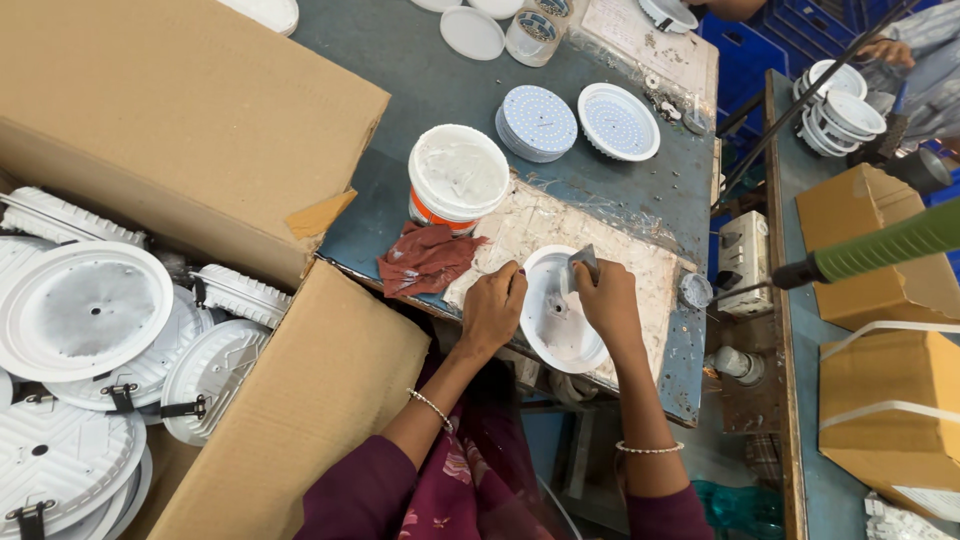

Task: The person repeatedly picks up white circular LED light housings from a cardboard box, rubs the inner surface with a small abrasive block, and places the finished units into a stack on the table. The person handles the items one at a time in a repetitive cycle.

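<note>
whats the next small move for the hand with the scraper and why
Probably draw the small grey metal scraper in the right hand across the inside of the round white plastic lamp housing. Its blade already sits at the housing's far rim, and the left hand steadies the near edge.

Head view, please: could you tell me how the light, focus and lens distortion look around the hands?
Head view: even, soft light with faint shadows; left hand, right hand and white housing are sharp; the tub shows mild glare; wide-lens bending curves the table edge and box.
</note>
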